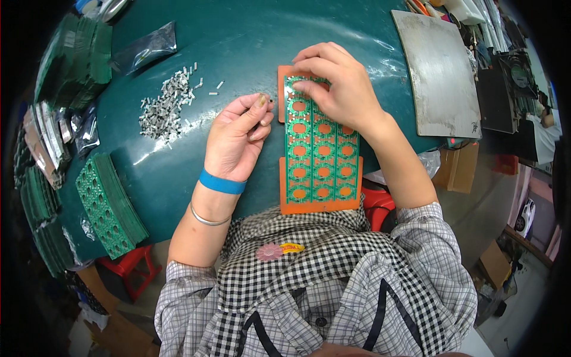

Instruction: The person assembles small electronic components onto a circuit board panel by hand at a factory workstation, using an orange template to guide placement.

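Your left hand (pixel 241 128), near the centre of the frame, pinches a small part (pixel 270 101) between thumb and fingers. Your right hand (pixel 336 80), upper centre, is bent over the top end of the green board (pixel 312 143); you cannot tell whether its fingers grasp anything. The board lies on an orange tray (pixel 321 207), right of centre. A loose pile of small pieces (pixel 169 104) sits on the surface (pixel 250 41) at upper left, above a stack of green boards (pixel 110 205).

short line of lettering (pixel 291 247) on yellow tab (pixel 300 248) beside pink flower (pixel 270 252), front of checked apron (pixel 339 243)
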`<move>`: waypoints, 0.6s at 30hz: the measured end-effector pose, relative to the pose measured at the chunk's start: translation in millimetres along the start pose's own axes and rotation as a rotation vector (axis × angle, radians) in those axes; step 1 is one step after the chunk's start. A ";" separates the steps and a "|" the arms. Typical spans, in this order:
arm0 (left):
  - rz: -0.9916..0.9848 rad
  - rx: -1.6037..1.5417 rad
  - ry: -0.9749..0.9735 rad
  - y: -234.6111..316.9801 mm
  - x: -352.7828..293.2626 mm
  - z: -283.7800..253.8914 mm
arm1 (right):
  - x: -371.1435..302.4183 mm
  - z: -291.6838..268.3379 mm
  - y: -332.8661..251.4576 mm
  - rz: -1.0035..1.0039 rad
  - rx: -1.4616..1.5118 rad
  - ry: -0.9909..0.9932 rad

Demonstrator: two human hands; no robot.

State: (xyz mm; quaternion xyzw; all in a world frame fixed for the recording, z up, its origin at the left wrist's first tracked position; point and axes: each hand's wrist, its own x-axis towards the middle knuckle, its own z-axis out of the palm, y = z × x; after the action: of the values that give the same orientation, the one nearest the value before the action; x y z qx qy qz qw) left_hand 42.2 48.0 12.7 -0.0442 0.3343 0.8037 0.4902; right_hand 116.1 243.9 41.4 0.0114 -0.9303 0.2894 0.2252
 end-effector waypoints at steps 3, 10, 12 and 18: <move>-0.013 0.018 -0.056 -3.0 0.0 -1.2 | 1.3 0.5 -22.6 -0.069 0.170 0.028; -0.150 -0.060 -0.237 -0.6 -0.6 -5.4 | 3.2 4.2 -20.7 -0.359 0.109 0.095; -0.047 -0.093 -0.070 -0.5 -4.3 4.0 | -2.4 -3.9 -20.0 -0.101 0.179 0.098; 0.046 -0.043 0.015 15.2 -5.6 4.2 | -21.0 -3.8 -1.1 0.048 0.031 -0.094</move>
State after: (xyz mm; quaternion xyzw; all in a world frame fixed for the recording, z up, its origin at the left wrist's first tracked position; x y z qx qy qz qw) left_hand 33.7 41.7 25.7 -0.0531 0.3214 0.8215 0.4680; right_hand 136.7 242.8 35.8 0.0059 -0.9352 0.3083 0.1742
